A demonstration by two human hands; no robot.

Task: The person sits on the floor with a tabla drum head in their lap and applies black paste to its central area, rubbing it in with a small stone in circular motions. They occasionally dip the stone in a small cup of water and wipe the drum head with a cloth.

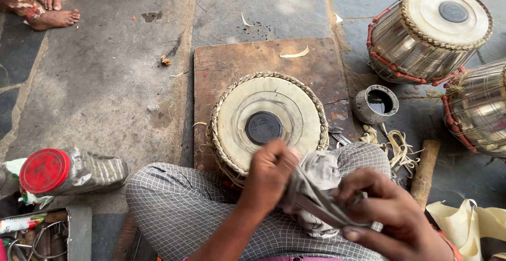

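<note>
1. The left hand is closed in a fist around one end of a grey cloth.
2. The right hand pinches the other end with bent fingers.
3. The cloth is over the person's lap, just in front of a round drum on a brown board.

Left hand and right hand grip a grey cloth; drum just beyond.
</note>
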